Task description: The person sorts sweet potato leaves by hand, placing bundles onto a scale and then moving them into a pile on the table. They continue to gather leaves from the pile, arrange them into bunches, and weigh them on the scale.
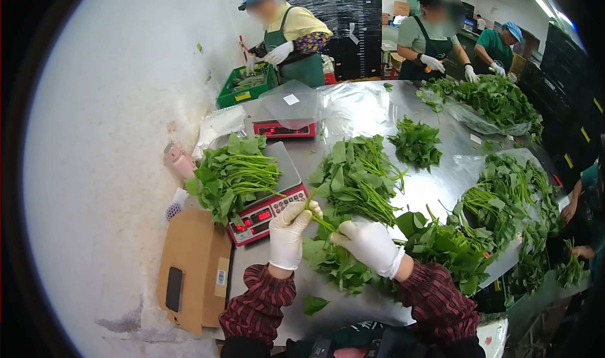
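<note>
One green stem (323, 222) pinched in the gloved left hand (287, 237), just right of the red digital scale (268, 215).
Gloved right hand (370, 247): fingertips curled in at the stem's other end; can't tell if they're gripping. To do it well: light pinch, hands close together, stay over the desk (372, 304), don't lean on the scale, don't crush the stem. Looks slim, fresh, paler than the darker leaves of the leafy bunch (356, 175) farther right of the scale; ends partly hidden by fingers.
</note>
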